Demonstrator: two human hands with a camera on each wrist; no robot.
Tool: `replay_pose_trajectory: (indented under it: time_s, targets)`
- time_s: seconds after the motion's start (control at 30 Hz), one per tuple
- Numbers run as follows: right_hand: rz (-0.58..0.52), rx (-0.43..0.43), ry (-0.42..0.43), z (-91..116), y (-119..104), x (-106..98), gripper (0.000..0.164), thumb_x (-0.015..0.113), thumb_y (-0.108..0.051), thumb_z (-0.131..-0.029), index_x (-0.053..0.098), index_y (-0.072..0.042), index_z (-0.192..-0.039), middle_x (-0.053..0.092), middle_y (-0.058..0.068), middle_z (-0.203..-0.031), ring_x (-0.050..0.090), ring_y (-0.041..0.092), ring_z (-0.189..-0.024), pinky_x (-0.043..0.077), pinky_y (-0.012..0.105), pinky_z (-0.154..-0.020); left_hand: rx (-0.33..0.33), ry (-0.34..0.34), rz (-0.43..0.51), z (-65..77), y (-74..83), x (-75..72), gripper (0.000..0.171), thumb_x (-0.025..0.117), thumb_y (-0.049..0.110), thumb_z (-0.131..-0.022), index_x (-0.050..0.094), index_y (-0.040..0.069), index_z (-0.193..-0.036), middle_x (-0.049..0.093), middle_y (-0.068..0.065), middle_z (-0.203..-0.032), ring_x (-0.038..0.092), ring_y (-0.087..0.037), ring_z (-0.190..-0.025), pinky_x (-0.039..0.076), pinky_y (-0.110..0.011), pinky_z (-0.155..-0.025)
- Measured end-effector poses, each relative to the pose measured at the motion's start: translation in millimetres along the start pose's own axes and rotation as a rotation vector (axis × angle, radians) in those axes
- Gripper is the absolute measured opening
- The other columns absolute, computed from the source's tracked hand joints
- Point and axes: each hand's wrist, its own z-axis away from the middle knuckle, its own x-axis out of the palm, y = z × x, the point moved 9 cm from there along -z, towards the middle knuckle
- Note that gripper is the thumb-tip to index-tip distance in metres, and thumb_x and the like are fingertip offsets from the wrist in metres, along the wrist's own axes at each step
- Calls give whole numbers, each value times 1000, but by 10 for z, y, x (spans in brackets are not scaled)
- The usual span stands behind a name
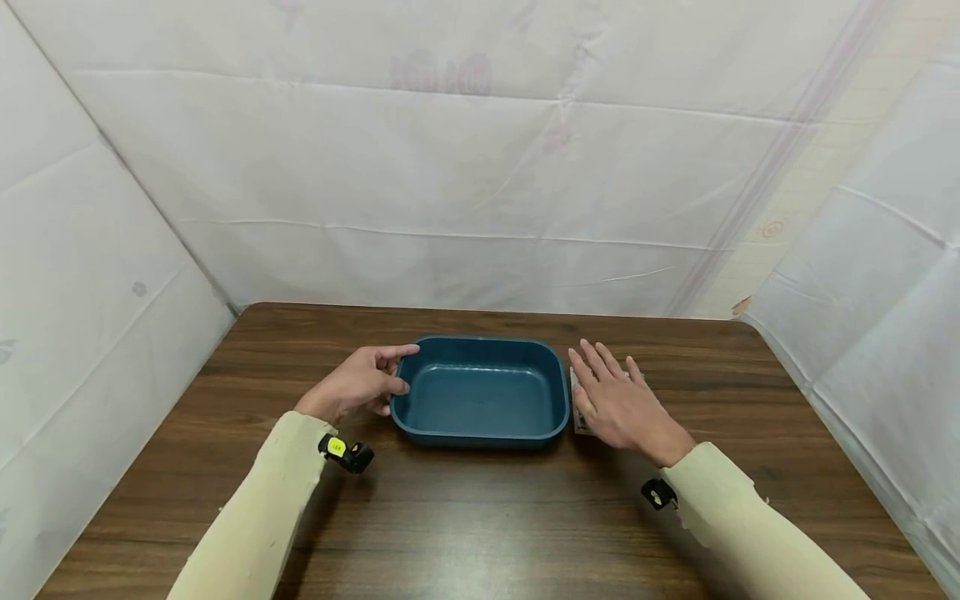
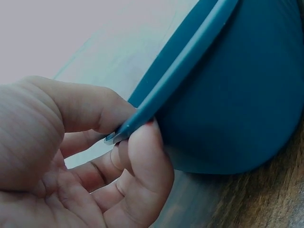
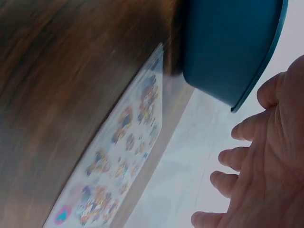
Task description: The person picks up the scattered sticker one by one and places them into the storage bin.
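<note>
A rectangular dark blue plastic basin (image 1: 480,400) with rounded corners stands on the table, and nothing lies inside it. At its left end my left hand (image 1: 356,385) pinches the rim; in the left wrist view the rim (image 2: 171,78) runs between the thumb and the fingers. To the basin's right, my right hand (image 1: 621,410) is held palm down with its fingers straight, above a sticker sheet (image 1: 582,422) that it mostly hides. In the right wrist view the sheet (image 3: 126,147), printed with small colourful figures, lies flat beside the basin, apart from the palm.
The brown wood-grain table (image 1: 480,517) ends at a back edge just beyond the basin. White sheeting (image 1: 450,167) hangs behind it and on both sides. Each sleeve has a small black camera (image 1: 360,457) at the wrist.
</note>
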Motion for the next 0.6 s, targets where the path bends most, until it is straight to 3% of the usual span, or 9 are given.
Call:
replay_pose_trajectory:
  time_s: [0.6]
  targets:
    - [20, 37, -14, 141, 377, 20, 61, 36, -32, -113, 23, -5, -166, 17, 22, -173, 18, 45, -160, 18, 72, -123, 0, 0, 7, 1, -13, 3, 73, 66, -1, -96, 41, 18, -162, 41, -6, -92, 44, -16, -63, 51, -28, -55]
